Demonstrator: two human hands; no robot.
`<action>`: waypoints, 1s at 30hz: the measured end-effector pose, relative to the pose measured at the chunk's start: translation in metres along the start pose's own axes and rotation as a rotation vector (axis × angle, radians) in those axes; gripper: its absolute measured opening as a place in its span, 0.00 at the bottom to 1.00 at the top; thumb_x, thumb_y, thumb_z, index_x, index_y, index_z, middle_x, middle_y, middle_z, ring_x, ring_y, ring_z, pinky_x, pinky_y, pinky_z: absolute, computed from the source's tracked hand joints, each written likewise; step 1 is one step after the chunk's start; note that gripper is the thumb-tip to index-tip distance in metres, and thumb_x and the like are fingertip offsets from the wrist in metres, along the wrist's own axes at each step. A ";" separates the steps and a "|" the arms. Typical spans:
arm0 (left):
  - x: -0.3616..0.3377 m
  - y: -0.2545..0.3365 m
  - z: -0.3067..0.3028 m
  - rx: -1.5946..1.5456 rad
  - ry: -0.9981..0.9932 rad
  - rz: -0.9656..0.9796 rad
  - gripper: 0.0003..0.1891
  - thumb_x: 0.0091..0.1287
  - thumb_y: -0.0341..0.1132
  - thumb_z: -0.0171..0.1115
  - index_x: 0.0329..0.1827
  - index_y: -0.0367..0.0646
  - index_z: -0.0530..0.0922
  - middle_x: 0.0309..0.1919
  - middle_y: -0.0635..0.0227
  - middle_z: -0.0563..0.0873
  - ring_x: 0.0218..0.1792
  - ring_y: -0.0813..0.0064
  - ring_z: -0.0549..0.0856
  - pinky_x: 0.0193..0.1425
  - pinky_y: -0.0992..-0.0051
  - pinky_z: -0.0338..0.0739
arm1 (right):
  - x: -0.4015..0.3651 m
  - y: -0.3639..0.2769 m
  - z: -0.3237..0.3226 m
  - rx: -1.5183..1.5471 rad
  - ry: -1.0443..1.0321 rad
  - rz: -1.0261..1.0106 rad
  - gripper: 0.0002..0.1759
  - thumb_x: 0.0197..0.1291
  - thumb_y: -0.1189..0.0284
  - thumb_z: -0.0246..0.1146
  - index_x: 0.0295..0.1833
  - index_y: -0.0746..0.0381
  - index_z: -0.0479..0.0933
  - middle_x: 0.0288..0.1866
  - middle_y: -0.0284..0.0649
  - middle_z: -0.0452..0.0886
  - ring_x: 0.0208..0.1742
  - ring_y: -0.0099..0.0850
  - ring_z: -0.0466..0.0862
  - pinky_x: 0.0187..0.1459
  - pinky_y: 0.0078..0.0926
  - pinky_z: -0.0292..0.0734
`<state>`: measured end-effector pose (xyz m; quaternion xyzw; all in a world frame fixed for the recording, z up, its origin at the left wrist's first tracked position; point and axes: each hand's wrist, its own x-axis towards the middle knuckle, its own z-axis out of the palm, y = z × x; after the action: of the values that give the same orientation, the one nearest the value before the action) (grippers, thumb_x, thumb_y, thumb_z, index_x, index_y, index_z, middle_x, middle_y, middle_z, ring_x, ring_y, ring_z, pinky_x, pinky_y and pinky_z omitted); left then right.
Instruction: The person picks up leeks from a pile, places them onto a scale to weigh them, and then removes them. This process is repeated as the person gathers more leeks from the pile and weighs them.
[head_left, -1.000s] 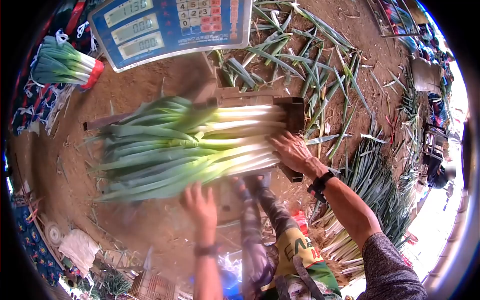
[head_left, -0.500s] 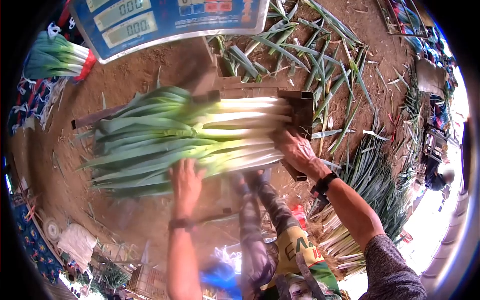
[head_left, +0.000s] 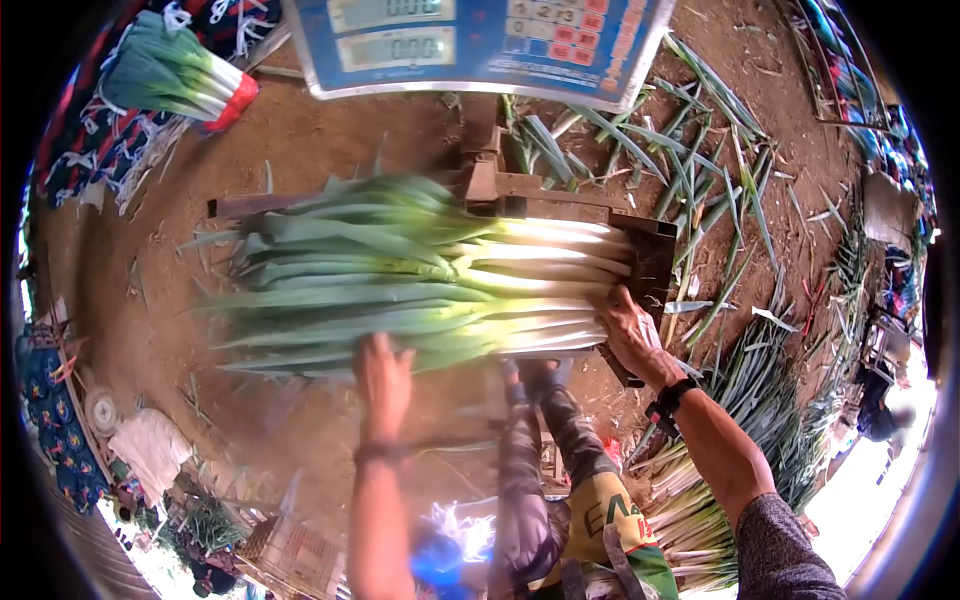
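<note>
A broad layer of long green onions (head_left: 500,285) lies sideways on a metal rack, leaves to the left and white ends to the right. At the near edge of the leaves is my left hand (head_left: 385,380), blurred, thumb apart from the fingers, which reach to the leaves. My right hand (head_left: 635,335) has its fingers curled against the white ends at the near right corner, beside the rack's dark metal end plate (head_left: 655,255). The outer leaf tips are smeared by motion.
Above the rack stands a blue scale display (head_left: 480,50). A tied bundle of green onions (head_left: 175,75) lies upper left. Loose leaves (head_left: 690,170) litter the dirt floor. A large pile of onions (head_left: 740,430) lies at lower right, near my legs (head_left: 525,440).
The view has shifted, so the rack, scale and bundle sit further right in it. My left hand has moved slightly leftward along the leaves; my right hand stays at the white ends.
</note>
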<state>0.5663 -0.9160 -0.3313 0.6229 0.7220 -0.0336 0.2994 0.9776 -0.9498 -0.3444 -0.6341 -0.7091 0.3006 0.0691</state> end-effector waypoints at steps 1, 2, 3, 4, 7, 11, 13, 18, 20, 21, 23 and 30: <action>0.011 -0.008 0.007 -0.008 0.097 0.157 0.32 0.67 0.38 0.71 0.69 0.34 0.68 0.58 0.39 0.78 0.60 0.39 0.77 0.65 0.49 0.71 | 0.002 -0.002 0.001 0.010 0.006 -0.010 0.29 0.57 0.86 0.56 0.66 0.58 0.75 0.50 0.56 0.74 0.43 0.58 0.83 0.40 0.52 0.83; 0.016 -0.016 0.011 -0.036 0.048 0.115 0.31 0.66 0.36 0.71 0.68 0.32 0.68 0.59 0.36 0.78 0.60 0.37 0.77 0.66 0.50 0.71 | 0.004 -0.005 0.001 0.009 0.013 0.009 0.29 0.57 0.86 0.56 0.65 0.58 0.76 0.50 0.56 0.74 0.43 0.59 0.82 0.40 0.53 0.83; 0.019 -0.009 0.004 -0.065 -0.007 0.075 0.30 0.65 0.33 0.71 0.66 0.29 0.69 0.60 0.32 0.77 0.61 0.35 0.77 0.66 0.50 0.71 | 0.001 -0.007 0.001 0.006 0.018 0.036 0.28 0.56 0.86 0.57 0.64 0.58 0.76 0.50 0.56 0.74 0.43 0.60 0.82 0.40 0.53 0.82; 0.015 -0.009 0.003 -0.064 -0.028 0.067 0.31 0.65 0.35 0.72 0.66 0.29 0.69 0.59 0.32 0.78 0.61 0.35 0.77 0.66 0.50 0.71 | 0.000 -0.008 0.002 -0.004 0.029 0.052 0.28 0.56 0.86 0.57 0.64 0.58 0.76 0.49 0.57 0.74 0.42 0.60 0.82 0.40 0.53 0.82; 0.002 -0.018 0.007 -0.040 0.003 0.077 0.32 0.63 0.37 0.74 0.65 0.29 0.70 0.57 0.35 0.79 0.59 0.37 0.77 0.64 0.50 0.72 | 0.000 -0.020 -0.008 -0.029 -0.036 0.114 0.24 0.60 0.84 0.57 0.63 0.62 0.75 0.50 0.60 0.73 0.45 0.61 0.82 0.42 0.53 0.83; -0.013 -0.013 -0.003 -0.062 0.036 0.072 0.24 0.62 0.36 0.75 0.55 0.35 0.76 0.53 0.46 0.82 0.57 0.43 0.80 0.60 0.51 0.75 | -0.006 -0.033 -0.024 -0.081 -0.091 0.132 0.25 0.61 0.80 0.58 0.66 0.65 0.73 0.53 0.61 0.74 0.49 0.59 0.83 0.45 0.53 0.83; -0.027 -0.013 -0.007 -0.042 0.056 0.065 0.20 0.62 0.36 0.75 0.52 0.37 0.78 0.50 0.50 0.83 0.55 0.46 0.81 0.59 0.52 0.75 | -0.014 -0.034 -0.024 -0.086 -0.054 0.047 0.26 0.59 0.80 0.59 0.65 0.67 0.73 0.51 0.60 0.76 0.48 0.57 0.83 0.43 0.50 0.83; -0.074 0.007 -0.029 -0.059 0.074 0.049 0.16 0.63 0.35 0.73 0.50 0.38 0.80 0.47 0.52 0.85 0.53 0.47 0.82 0.58 0.53 0.76 | -0.046 -0.056 -0.025 0.030 -0.105 0.078 0.23 0.62 0.75 0.64 0.62 0.67 0.74 0.49 0.57 0.79 0.46 0.56 0.84 0.43 0.48 0.84; -0.106 0.000 -0.019 -0.097 0.055 0.014 0.17 0.63 0.35 0.73 0.51 0.38 0.80 0.48 0.51 0.85 0.53 0.46 0.82 0.58 0.53 0.77 | -0.065 -0.067 -0.028 0.091 -0.131 0.079 0.20 0.62 0.74 0.63 0.60 0.65 0.76 0.49 0.57 0.80 0.45 0.56 0.85 0.43 0.49 0.84; -0.124 -0.009 -0.008 -0.113 0.058 -0.001 0.18 0.63 0.36 0.73 0.53 0.38 0.81 0.49 0.50 0.85 0.53 0.45 0.83 0.59 0.53 0.77 | -0.075 -0.072 -0.029 0.100 -0.141 0.066 0.19 0.62 0.74 0.60 0.58 0.63 0.78 0.50 0.57 0.81 0.44 0.55 0.86 0.42 0.49 0.84; -0.165 0.001 -0.016 -0.141 -0.078 -0.115 0.19 0.64 0.38 0.73 0.53 0.38 0.81 0.49 0.48 0.86 0.53 0.44 0.84 0.58 0.53 0.78 | -0.097 -0.076 -0.033 0.205 -0.200 0.109 0.18 0.62 0.69 0.66 0.55 0.65 0.77 0.50 0.58 0.81 0.45 0.60 0.84 0.44 0.53 0.82; -0.291 -0.010 0.003 -0.313 -0.231 -0.239 0.18 0.68 0.44 0.69 0.51 0.38 0.83 0.46 0.46 0.89 0.48 0.46 0.88 0.54 0.55 0.82 | -0.175 -0.064 -0.024 0.076 -0.402 0.234 0.13 0.60 0.73 0.57 0.48 0.64 0.81 0.43 0.59 0.85 0.45 0.57 0.86 0.45 0.52 0.81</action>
<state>0.5717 -1.1752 -0.1992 0.4706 0.7480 -0.0276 0.4671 0.9667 -1.1068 -0.2425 -0.6364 -0.6183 0.4533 -0.0851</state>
